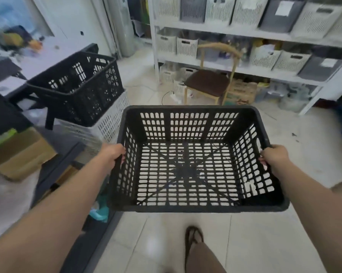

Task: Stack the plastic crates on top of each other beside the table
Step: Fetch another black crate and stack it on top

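Down by your feet, your foot in a sandal point(193, 238) stands on the pale floor tiles point(255, 233). Just in front of you, you hold a black crate point(188, 172) up in the air with both hands. Your left hand point(113, 154) grips the left rim, with the fingers curled over the edge. Your right hand point(274, 157) grips the right rim the same way. The crate has nothing in it, and you can see the floor through its holes.

To your left, a cardboard box point(22, 154) lies on the floor. Farther back on the left, a second black crate point(77, 81) sits on top of a white crate point(111, 123), a bit tilted. These two are right beside the table point(48, 56), which has blurry things on it.

Past your crate, a wooden chair point(207, 81) with a dark seat stands in front of white shelves point(225, 30). The shelves hold rows of white and grey baskets point(219, 10).
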A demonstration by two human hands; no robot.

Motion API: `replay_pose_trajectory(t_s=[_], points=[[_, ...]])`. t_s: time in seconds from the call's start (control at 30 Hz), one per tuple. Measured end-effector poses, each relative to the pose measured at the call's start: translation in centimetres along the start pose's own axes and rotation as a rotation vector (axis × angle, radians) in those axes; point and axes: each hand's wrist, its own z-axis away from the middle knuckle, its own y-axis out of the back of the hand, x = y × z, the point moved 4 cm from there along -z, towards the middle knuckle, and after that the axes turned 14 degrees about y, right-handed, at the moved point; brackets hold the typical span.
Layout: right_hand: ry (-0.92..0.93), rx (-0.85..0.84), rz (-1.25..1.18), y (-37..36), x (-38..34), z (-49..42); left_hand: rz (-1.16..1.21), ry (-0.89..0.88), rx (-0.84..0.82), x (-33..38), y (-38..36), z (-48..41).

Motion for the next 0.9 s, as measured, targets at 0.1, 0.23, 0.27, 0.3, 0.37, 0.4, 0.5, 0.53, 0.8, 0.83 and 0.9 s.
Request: replay_pose_trajectory(t_s=[0.1, 0.23, 0.27, 0.3, 0.37, 0.4, 0.5, 0.53, 0.8, 0.83, 0.9], points=[[-0.002, -0.033, 0.019, -3.6, -1.7, -6.8, -0.005, -0.013, 0.044, 6.0, -1.7, -3.8], [0.01, -0.1, 0.031, -9.3, -5.6, -16.5, 0.059, -0.022, 0.144, 14.2, -3.6, -7.2], [0.014, -0.118, 0.033, -10.7, -7.0, -18.7, 0.092, -0.02, 0.179, 16.1, -3.7, -7.6], [0.022, -0.139, 0.039, -12.1, -8.6, -21.1, 0.13, -0.013, 0.202, 18.1, -3.7, -8.2], [0.055, -0.183, 0.053, -15.1, -12.4, -25.3, 0.2, -0.009, 0.238, 22.0, -3.2, -9.0], [0.077, -0.196, 0.056, -16.6, -14.3, -27.1, 0.224, -0.012, 0.253, 24.0, -2.7, -9.2], [0.151, -0.241, 0.055, -21.9, -20.2, -32.2, 0.284, -0.015, 0.285, 29.5, -0.4, -10.4], [0.189, -0.259, 0.049, -24.0, -22.4, -33.7, 0.31, -0.032, 0.297, 31.2, 0.5, -10.9], [0.418, -0.46, 0.052, -42.6, -40.5, -40.5, 0.493, -0.08, 0.5, 44.2, 12.3, -16.1], [0.446, -0.488, 0.049, -45.0, -42.9, -40.9, 0.506, -0.089, 0.52, 45.4, 14.1, -16.6], [0.512, -0.548, 0.033, -49.7, -47.6, -41.2, 0.528, -0.108, 0.563, 47.2, 17.5, -17.5]])
